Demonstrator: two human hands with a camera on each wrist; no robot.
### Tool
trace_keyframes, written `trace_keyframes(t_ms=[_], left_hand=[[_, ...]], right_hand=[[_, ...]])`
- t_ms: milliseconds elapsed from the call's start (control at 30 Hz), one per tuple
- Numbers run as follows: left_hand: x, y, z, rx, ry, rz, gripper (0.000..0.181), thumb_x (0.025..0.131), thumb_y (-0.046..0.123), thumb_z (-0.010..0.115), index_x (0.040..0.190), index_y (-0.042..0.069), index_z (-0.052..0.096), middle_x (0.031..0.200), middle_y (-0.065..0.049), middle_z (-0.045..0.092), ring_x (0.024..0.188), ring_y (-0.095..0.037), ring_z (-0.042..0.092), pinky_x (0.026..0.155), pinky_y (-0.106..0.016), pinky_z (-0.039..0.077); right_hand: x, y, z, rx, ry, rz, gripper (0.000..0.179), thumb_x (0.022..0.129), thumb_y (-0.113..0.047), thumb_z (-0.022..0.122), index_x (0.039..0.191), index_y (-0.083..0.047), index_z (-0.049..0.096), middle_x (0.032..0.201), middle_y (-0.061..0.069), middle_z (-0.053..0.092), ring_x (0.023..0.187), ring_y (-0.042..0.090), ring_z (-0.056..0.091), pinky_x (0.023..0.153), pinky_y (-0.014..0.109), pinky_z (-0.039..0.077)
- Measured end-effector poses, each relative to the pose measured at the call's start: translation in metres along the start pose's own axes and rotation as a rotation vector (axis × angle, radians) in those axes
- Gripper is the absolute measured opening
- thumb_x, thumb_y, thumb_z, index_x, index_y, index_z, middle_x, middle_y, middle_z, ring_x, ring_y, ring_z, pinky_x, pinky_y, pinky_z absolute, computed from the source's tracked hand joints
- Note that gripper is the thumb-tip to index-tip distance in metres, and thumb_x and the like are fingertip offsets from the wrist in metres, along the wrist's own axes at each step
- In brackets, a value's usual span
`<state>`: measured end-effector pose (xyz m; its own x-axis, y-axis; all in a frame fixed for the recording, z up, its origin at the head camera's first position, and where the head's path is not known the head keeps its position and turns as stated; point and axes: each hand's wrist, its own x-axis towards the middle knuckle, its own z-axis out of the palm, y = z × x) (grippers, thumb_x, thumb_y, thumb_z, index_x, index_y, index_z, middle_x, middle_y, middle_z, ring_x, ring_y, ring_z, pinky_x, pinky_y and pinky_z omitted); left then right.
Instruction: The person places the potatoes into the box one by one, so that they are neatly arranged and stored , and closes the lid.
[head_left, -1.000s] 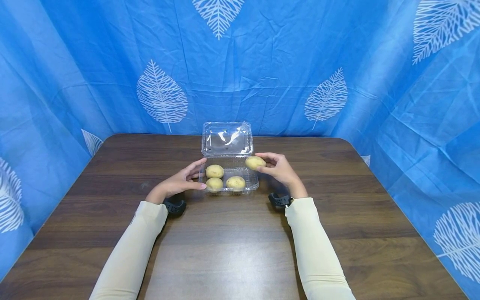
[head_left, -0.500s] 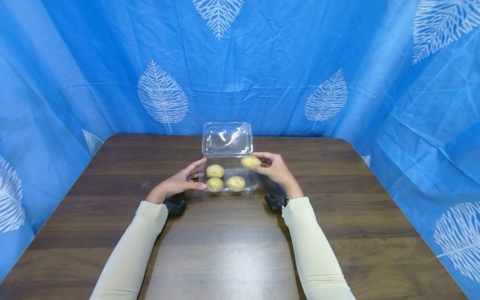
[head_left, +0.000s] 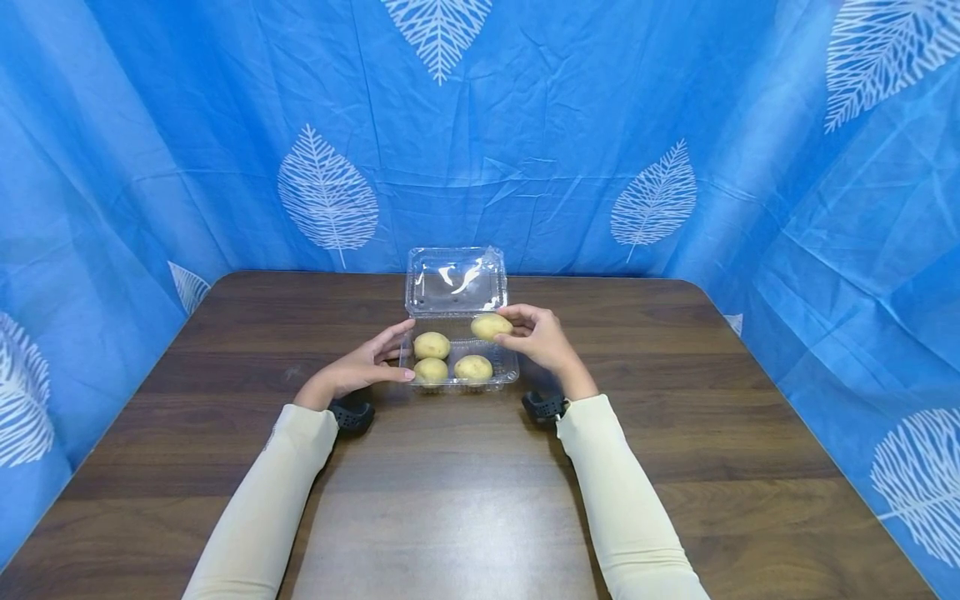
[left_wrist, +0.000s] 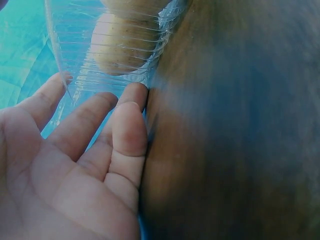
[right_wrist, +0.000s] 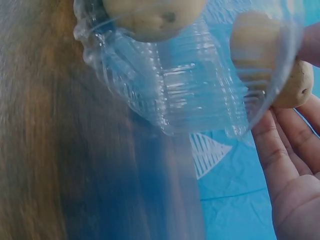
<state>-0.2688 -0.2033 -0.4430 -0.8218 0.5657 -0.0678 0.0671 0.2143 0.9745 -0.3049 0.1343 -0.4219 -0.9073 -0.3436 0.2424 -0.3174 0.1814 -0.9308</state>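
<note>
My right hand (head_left: 542, 340) pinches a potato (head_left: 489, 327) between thumb and fingers, over the back right part of a clear plastic clamshell box (head_left: 504, 360). In the right wrist view the held potato (right_wrist: 295, 87) is partly behind the box's clear wall. Three more potatoes are in the box: one at back left (head_left: 432, 345), one at front left (head_left: 431, 371) and one at front right (head_left: 473, 367). My left hand (head_left: 363, 364) rests against the box's left end, thumb at the front corner and index finger at the back. In the left wrist view its fingers (left_wrist: 82, 117) are loosely extended beside the ribbed wall.
The box's lid (head_left: 456, 281) stands raised at the back, near the far table edge. A dark wood-grain table (head_left: 465, 483) lies beneath, and a blue curtain (head_left: 495, 133) with white leaf prints hangs behind and at both sides. Black straps sit on both wrists.
My right hand has moved left with its potato, from the box's right edge to over its back right part. The left hand and the other potatoes have stayed in place.
</note>
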Motion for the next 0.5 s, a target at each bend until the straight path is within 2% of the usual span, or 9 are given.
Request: trace_keyframes(t_ms=[333,500], left_hand=[[0.000,-0.001,0.000,0.013,-0.002,-0.009,0.100,0.102,0.013,0.074,0.174,0.008,0.006,0.180,-0.023,0.005,0.162,-0.051,0.015,0.125,-0.067,0.028],[0.000,-0.001,-0.001,0.021,0.000,-0.013,0.100,0.102,0.014,0.074,0.174,0.008,0.006,0.180,-0.024,0.005,0.162,-0.051,0.015,0.125,-0.067,0.028]], right_hand=[[0.003,-0.002,0.009,-0.060,-0.027,-0.017,0.041,0.090,0.012,0.079,0.128,0.019,0.066,0.125,0.034,0.071,0.110,0.038,0.073,0.093,0.025,0.060],[0.005,-0.001,0.013,-0.121,-0.032,-0.057,0.040,0.089,0.011,0.080,0.127,0.018,0.068,0.125,0.032,0.072,0.113,0.044,0.073,0.098,0.032,0.061]])
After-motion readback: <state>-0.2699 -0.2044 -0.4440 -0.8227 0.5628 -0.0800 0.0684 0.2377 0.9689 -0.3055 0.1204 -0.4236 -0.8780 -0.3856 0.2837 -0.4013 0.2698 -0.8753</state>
